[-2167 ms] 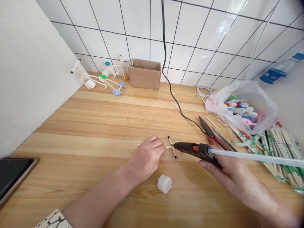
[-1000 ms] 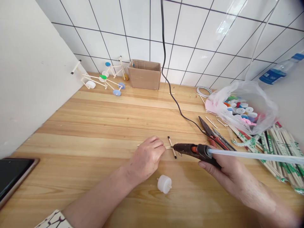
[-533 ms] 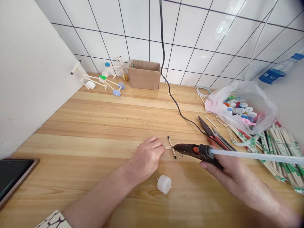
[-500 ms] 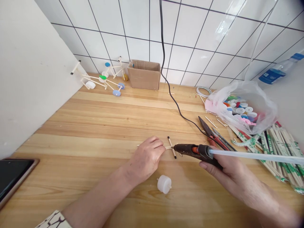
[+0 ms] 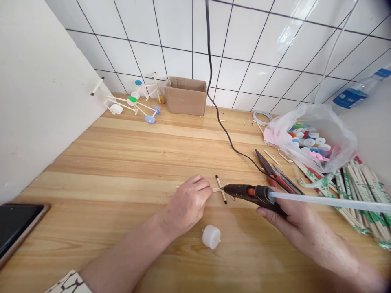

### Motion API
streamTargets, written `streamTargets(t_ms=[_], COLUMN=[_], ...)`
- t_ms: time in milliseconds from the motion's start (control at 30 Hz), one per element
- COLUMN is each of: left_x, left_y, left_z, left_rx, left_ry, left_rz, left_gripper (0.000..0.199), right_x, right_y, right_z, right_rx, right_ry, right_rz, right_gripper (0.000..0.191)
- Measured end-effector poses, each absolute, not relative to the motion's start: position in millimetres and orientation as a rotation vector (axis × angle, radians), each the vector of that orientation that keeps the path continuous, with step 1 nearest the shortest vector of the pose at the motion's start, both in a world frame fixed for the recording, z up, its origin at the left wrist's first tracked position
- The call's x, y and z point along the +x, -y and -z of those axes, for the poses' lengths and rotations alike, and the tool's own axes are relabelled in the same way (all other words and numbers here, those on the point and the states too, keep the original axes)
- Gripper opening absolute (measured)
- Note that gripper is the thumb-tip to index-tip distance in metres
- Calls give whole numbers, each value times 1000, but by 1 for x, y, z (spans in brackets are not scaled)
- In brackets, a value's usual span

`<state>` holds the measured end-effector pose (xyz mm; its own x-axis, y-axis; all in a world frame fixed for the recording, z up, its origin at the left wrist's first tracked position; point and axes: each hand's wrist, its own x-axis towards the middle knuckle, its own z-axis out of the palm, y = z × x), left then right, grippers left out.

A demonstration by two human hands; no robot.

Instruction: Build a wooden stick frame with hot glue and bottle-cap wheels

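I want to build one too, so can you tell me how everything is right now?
left hand: resting on the crossed sticks
right hand: gripping the glue gun
hot glue gun: held level, tip beside the sticks
crossed wooden sticks: lying flat on the table
white wheel: lying on the table, stick through its middle
cardboard box: open on top
plastic bag: open, holding bottle caps

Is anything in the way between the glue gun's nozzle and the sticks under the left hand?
Nothing visible stands there: the nozzle of the glue gun in the right hand sits right beside the wooden sticks under the left hand. Whether it touches them is hard to tell.
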<state>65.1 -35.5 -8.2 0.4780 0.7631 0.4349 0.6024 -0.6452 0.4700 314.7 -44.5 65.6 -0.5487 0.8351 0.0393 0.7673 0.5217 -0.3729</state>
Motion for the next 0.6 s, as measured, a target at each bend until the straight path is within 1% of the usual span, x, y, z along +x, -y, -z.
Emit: streamTargets(t_ms=[233, 433, 600], left_x=[65, 65, 65], left_y=[36, 35, 35], left_z=[8, 8, 8], left_rx=[2471, 2473, 2466], left_ry=[-1178, -1171, -1170], left_rz=[-921, -924, -919], left_gripper=[28, 28, 28], right_x=[312, 312, 311], right_y=[44, 44, 44], right_z=[-64, -66, -64], right_rx=[-1361, -1352, -1351], right_ry=[2558, 2557, 2561], right_rz=[-421, -393, -431], right_gripper=[10, 11, 9])
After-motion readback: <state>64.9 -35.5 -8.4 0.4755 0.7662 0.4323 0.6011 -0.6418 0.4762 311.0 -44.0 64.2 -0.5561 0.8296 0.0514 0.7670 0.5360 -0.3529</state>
